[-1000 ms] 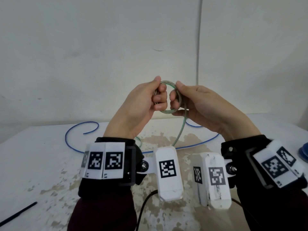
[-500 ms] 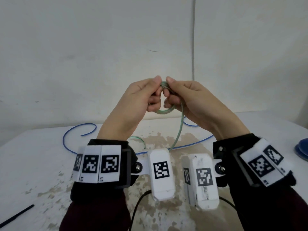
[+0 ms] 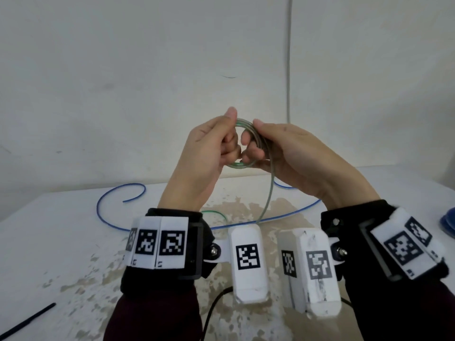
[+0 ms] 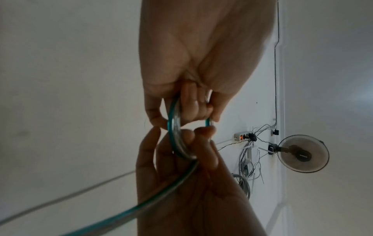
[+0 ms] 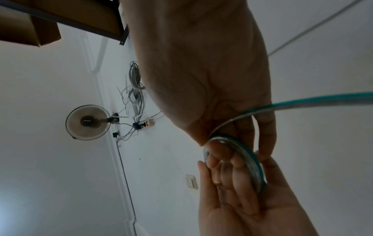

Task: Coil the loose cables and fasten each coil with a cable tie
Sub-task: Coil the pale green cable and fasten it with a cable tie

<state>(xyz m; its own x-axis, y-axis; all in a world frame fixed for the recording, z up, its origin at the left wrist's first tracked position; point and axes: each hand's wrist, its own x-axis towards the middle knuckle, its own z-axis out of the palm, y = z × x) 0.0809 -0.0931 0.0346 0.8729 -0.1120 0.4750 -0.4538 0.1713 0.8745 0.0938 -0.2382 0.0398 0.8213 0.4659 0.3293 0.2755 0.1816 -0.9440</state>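
Both hands (image 3: 248,153) raised, fingers curled

The coil (image 3: 242,146) sits between both hands, above the table (image 3: 49,242).

Two hands are raised, the left hand (image 3: 204,153) and the right hand (image 3: 295,158), and together they hold one coil of green cable (image 3: 242,166). On the one table (image 3: 49,242) lie one blue cable (image 3: 110,200) and one thin black stick (image 3: 27,321), with one blue object (image 3: 448,223) at the right edge. The wrist views show one wall fan (image 4: 302,155) and one power strip (image 4: 243,137).
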